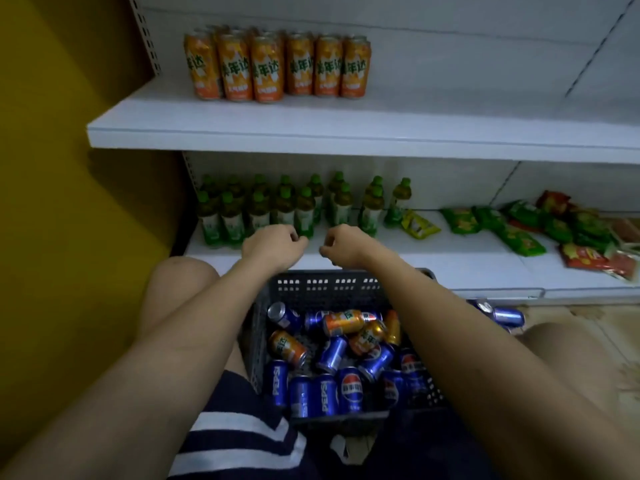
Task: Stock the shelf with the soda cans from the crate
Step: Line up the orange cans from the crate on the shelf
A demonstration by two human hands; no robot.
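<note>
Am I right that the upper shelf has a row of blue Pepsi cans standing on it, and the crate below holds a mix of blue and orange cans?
Not quite. In the head view, the cans standing on the upper shelf are orange cans, not blue Pepsi ones. The crate below does hold mixed blue and orange cans.

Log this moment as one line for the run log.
left hand: empty, curled | right hand: empty, curled | crate: mixed blue, orange cans | upper shelf: orange cans stocked
</note>
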